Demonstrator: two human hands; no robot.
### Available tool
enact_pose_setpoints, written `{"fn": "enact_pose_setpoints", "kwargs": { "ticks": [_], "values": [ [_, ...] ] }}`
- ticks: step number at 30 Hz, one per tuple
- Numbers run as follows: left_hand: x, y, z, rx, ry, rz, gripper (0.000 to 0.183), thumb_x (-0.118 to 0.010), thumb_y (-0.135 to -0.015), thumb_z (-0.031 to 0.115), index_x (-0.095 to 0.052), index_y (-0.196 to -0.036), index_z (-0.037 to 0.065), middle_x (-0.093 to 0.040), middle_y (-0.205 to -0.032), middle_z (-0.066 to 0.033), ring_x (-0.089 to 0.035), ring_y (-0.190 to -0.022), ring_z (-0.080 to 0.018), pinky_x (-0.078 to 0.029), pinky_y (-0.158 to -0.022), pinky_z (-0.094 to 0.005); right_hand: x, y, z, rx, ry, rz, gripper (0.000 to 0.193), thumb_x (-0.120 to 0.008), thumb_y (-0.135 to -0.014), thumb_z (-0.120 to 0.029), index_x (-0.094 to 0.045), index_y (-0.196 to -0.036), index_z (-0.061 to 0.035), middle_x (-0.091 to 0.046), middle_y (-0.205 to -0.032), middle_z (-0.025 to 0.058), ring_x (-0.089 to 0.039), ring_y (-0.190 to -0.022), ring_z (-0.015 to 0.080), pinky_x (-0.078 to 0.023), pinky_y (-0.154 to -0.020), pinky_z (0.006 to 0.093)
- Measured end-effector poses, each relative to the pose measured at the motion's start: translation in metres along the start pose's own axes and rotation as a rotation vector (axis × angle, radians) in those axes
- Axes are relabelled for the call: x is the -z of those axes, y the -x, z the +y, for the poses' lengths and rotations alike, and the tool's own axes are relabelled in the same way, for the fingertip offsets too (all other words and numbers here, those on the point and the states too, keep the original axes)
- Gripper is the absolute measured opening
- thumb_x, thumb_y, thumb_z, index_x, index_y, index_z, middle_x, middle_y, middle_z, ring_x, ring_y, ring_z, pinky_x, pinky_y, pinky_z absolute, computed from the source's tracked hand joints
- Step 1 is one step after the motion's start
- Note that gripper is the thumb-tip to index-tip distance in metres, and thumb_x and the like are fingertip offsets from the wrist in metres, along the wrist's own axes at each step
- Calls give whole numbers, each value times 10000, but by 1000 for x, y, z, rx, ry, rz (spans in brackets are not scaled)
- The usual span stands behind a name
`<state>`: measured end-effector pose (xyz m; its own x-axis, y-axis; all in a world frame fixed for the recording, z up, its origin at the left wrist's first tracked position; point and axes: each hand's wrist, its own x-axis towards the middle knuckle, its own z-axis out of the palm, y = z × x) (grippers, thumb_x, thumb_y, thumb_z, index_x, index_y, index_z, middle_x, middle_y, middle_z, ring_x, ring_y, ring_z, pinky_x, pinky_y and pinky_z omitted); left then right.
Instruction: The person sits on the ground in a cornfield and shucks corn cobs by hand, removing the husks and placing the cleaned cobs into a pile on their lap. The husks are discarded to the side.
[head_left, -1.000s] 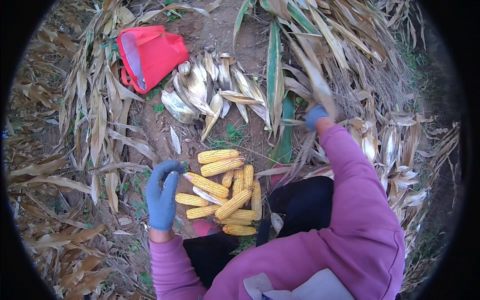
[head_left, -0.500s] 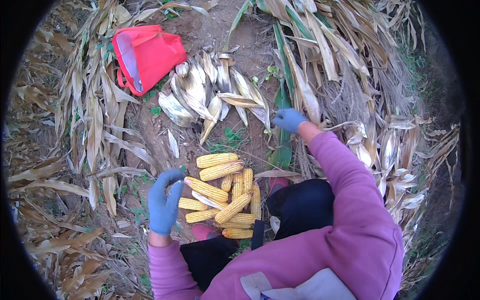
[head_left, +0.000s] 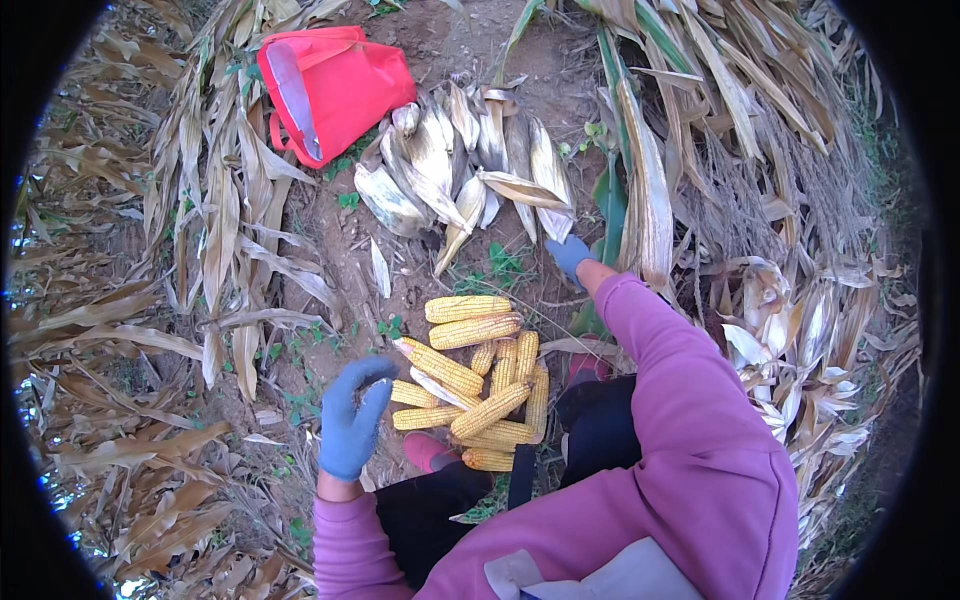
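Observation:
My right hand, in a blue-grey glove, is at the lower tip of an ear of corn in its dry husk. Its fingertips meet the tip, but whether they grip it cannot be made out. That ear lies at the right end of a row of several unhusked ears. My left hand, gloved alike, is held up left of a pile of bare yellow corn cobs. Its fingers are curved and stand apart from the thumb, and I see nothing held. The pile lies on the soil in front of my knees.
A red fabric bag lies at the upper left beside the unhusked ears. Dry corn stalks and leaves are heaped at the upper right, more on the left. Loose husks lie right of my arm. My pink shoes flank the cobs.
My right hand has moved from beside the stalks to the tip of the rightmost unhusked ear. The whole scene has shifted right in the view. My left hand stays raised beside the cobs.

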<state>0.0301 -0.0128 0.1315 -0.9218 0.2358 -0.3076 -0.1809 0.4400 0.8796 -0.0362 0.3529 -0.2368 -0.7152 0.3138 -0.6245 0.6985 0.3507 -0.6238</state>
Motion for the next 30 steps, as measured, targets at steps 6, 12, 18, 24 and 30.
{"fn": "enact_pose_setpoints", "kwargs": {
  "ticks": [6,12,18,24,30],
  "values": [
    [-18,7,29,-78,-22,-100,228,-577,-869,78,-586,-1070,-28,-628,-1010,-103,-598,-960,-171,-456,-869,-305,33,94,-83,-125,-656,-539,300,-580,-891,-362,-564,-882,-62,-544,-623,21,-523,-518,117,-408,-461,277],
    [-48,19,28,-55,273,49,416,-560,-903,139,-438,-1273,-6,-555,-1164,-117,-533,-1076,-177,-405,-942,-304,79,245,-153,288,-210,-708,342,-616,-870,-312,-513,-1007,-16,-580,-723,45,-532,-478,106,-435,-446,244],
    [-65,7,11,-29,880,263,561,-666,-834,140,-391,-1287,-44,-540,-1181,-134,-545,-1040,-194,-440,-905,-316,74,362,-168,530,213,-800,430,-605,-857,-374,-525,-1141,-62,-614,-788,88,-593,-543,146,-494,-516,288],
    [-75,23,12,-144,639,237,558,-735,-766,142,-448,-1211,-35,-594,-1086,-125,-595,-933,-191,-485,-831,-314,100,348,-170,906,206,-213,427,-527,-874,-445,-580,-1046,-57,-629,-1013,194,-602,-946,348,-469,-816,394],
    [-103,57,39,-194,379,-1,632,-759,-734,143,-428,-1248,-20,-591,-1097,-119,-583,-969,-174,-472,-848,-298,88,343,-188,838,-348,-65,639,-547,-891,-452,-387,-1324,-10,-559,-1215,222,-557,-1119,303,-427,-948,347]
  ]
}}
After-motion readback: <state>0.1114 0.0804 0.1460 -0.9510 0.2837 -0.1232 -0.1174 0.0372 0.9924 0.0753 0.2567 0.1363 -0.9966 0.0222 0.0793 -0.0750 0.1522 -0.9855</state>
